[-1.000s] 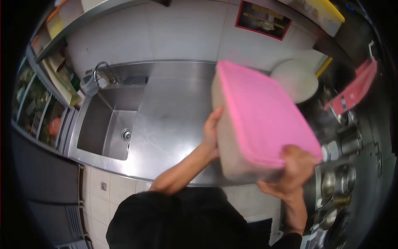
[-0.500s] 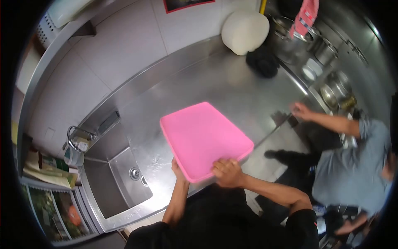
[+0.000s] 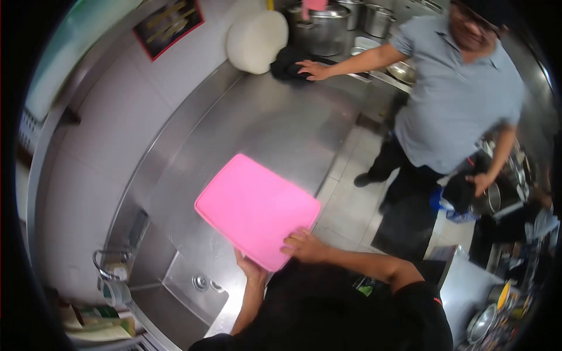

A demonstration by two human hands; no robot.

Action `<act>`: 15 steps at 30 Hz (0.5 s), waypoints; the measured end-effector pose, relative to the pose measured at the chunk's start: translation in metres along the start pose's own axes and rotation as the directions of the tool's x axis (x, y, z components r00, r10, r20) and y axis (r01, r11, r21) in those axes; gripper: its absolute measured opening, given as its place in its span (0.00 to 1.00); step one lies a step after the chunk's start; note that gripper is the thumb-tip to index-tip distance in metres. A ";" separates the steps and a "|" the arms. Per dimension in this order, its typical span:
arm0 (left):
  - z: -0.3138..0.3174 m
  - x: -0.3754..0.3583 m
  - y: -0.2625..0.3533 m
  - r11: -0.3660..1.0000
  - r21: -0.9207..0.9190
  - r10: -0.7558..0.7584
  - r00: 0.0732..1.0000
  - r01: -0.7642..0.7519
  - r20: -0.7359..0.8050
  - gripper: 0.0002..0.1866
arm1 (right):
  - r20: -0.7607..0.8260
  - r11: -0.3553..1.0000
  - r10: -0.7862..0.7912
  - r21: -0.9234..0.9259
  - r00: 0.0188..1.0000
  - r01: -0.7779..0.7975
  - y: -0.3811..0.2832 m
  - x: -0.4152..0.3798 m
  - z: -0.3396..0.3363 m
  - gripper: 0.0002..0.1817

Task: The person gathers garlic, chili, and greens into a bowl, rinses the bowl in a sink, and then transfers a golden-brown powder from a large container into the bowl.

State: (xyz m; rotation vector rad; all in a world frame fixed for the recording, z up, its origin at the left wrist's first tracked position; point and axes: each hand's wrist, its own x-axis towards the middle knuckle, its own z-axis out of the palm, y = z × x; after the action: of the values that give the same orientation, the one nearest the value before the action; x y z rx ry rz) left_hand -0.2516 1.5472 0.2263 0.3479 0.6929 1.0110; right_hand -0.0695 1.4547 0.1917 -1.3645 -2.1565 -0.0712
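A flat pink lid or tray (image 3: pixel 254 207) is held tilted above the steel counter (image 3: pixel 281 126). My right hand (image 3: pixel 304 244) lies over its near right edge, fingers curled onto the pink surface. Beneath the near left edge, my left hand (image 3: pixel 252 267) supports it, with most of its fingers hidden under the pink piece. Whatever is below the pink piece cannot be made out.
A co-worker in a grey shirt (image 3: pixel 451 88) stands at the right, one hand on a black cloth (image 3: pixel 288 63) at the counter's far end. A sink (image 3: pixel 196 286) is at lower left. Pots (image 3: pixel 322 32) stand at the back.
The view has turned to the right. The co-worker has stepped closer to the counter's far end and reached a hand to the black cloth. Both my hands keep hold of the pink piece.
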 end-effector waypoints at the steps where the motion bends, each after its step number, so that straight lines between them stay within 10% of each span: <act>1: 0.000 -0.001 0.001 1.000 0.000 -0.015 1.000 0.015 -0.004 0.35 | -0.009 0.999 0.034 0.010 0.999 -0.034 -0.003 -0.001 0.001 0.26; 10: -0.008 -0.005 -0.001 0.940 0.338 -0.058 0.997 0.039 0.044 0.38 | -0.054 0.923 0.365 0.151 0.930 -0.353 -0.049 -0.022 -0.026 0.38; 15: -0.061 0.027 0.033 0.754 0.642 -0.079 0.990 0.139 -0.121 0.38 | -0.336 0.536 0.838 0.360 0.429 -0.764 -0.079 -0.125 -0.053 0.15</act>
State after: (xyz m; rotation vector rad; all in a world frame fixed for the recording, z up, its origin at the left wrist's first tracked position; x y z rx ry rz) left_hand -0.3048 1.5849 0.1901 0.8678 1.1321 0.6433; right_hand -0.0740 1.2977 0.1942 -1.9083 -0.8949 0.1295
